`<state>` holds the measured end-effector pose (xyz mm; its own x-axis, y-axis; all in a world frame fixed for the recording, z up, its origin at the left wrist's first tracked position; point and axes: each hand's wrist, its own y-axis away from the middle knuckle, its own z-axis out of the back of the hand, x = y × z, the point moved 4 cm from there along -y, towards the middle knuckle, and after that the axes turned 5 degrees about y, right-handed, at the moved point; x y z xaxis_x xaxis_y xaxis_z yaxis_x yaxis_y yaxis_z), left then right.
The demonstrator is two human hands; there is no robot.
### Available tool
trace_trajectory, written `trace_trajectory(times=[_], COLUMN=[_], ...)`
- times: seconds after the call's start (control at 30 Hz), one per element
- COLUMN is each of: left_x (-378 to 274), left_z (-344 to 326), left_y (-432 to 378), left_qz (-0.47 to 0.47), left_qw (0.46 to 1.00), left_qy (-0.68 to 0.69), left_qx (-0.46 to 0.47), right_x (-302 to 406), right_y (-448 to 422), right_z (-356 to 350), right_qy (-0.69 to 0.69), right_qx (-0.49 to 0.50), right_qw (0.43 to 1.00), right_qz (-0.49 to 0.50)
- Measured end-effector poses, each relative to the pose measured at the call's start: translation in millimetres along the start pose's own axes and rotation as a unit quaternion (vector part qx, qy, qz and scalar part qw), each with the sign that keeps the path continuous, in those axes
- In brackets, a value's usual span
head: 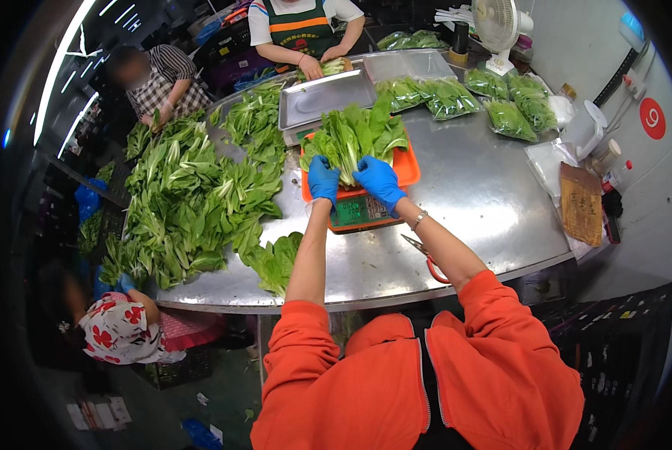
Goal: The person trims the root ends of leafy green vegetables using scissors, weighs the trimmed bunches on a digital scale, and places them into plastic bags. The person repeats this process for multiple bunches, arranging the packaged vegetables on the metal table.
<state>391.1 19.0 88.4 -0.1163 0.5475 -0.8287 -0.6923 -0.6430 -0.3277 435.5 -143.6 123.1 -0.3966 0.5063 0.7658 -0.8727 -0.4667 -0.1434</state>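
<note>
A bunch of leafy greens (351, 138), resembling romaine lettuce, lies on the orange tray (408, 167) of a digital scale. My left hand (323, 180), in a blue glove, grips the near left edge of the bunch with curled fingers. From the other side, my right hand (379, 181), gloved alike, has its fingers at the pale stem ends. Below my hands the scale's lit display and keypad (361, 210) face me. Red-handled scissors (430, 261) lie on the table, partly under my right forearm.
A large pile of greens (184, 208) covers the left of the metal table (471, 191). Beyond my scale stands another scale with a steel tray (327, 100). Bagged greens (451, 98) and a white fan (496, 28) are at the back right. Several co-workers stand around the table.
</note>
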Motion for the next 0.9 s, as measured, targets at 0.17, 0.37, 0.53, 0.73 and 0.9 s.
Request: trace_trajectory(times=[0.17,0.37,0.53,0.73,0.9], left_x=[-5,-11,-9,-11,3], left_z=[1,3,6,4,12], left_y=[3,7,8,11,1], left_qz=[-0.001,-0.02,-0.051,-0.057,-0.007], left_qw=[1.0,0.999,0.998,0.997,0.996], left_qy=[-0.005,-0.037,-0.024,-0.037,0.078], left_qx=[-0.008,-0.017,-0.026,-0.03,0.037], right_x=[10,21,14,7,8], right_y=[5,9,2,-6,-1], right_z=[2,-20,-22,-5,2], right_qy=[0.059,0.161,0.044,-0.389,-0.387], right_qx=[-0.036,-0.022,-0.057,0.108,0.083], right_qw=[0.997,0.985,0.997,0.912,0.917], right_qz=[0.022,0.056,0.04,-0.066,-0.04])
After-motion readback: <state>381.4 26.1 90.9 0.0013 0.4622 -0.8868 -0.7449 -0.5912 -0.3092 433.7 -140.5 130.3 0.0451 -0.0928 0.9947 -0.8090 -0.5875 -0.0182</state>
